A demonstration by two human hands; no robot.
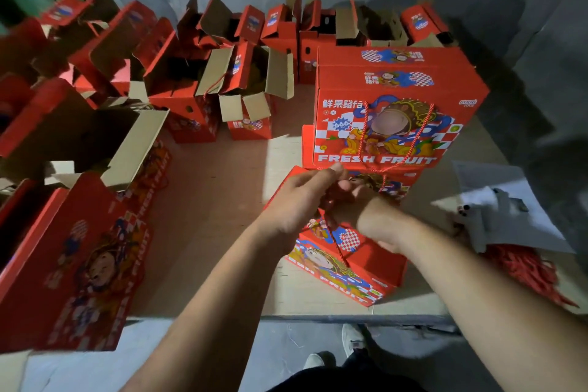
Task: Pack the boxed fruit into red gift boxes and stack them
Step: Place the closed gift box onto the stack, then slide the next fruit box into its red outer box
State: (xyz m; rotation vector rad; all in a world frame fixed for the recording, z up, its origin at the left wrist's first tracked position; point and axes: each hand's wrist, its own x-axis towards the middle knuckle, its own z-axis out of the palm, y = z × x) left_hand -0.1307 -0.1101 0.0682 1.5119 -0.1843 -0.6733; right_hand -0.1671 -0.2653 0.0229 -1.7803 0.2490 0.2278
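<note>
Left hand (299, 197) pinches the red cord (337, 245) above the closed gift box (343, 267) on the surface (216, 200); right hand (356, 204), grip unclear. Risk: cord slipping, box toppling against adjacent stack (394, 111).

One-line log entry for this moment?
left hand: pinching red cord | right hand: on cord | gift box: closed, lying before stack

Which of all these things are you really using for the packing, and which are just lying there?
For the job:
- closed red gift box under both hands
- its red cord handle, which the left hand and right hand are working on
- stacked closed boxes
- open red boxes waiting

Just lying about:
- white papers
- heap of red cords
- person's shoes
</note>
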